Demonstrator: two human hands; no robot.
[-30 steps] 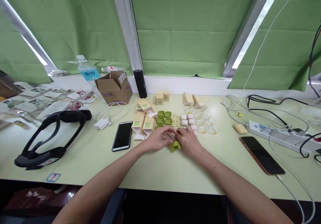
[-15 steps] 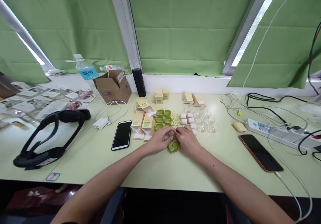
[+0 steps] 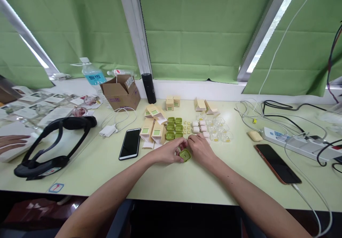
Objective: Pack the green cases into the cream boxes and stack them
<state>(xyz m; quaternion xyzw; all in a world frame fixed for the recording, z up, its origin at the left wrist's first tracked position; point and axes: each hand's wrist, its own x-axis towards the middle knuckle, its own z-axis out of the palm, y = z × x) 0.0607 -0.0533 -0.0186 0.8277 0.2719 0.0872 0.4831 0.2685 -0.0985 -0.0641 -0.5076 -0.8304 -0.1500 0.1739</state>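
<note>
A small green square tray (image 3: 185, 155) with a dark slot in its floor sits between my hands at the middle of the table. My left hand (image 3: 169, 150) has its thumb at the tray's left edge and its fingers curled over the far side. My right hand (image 3: 201, 149) is closed beside the tray's right edge; its fingertips meet near the left ones, and what they hold is hidden. Just beyond stand several more green trays (image 3: 170, 127), tiny yellow pieces (image 3: 186, 127), white-pink blocks (image 3: 203, 128) and clear plastic covers (image 3: 217, 131).
Left of the trays lie kraft-paper boxes (image 3: 157, 132) and a phone (image 3: 130, 143). A black headset strap (image 3: 57, 149) lies farther left, near another person's hand (image 3: 12, 142) on a white box. On the right are a second phone (image 3: 278, 163) and a power strip (image 3: 291, 142) with cables.
My left thumb has come down to the green tray's left edge, and the fingers of that hand have opened slightly. Another person's hand and a white box have appeared at the far left.
</note>
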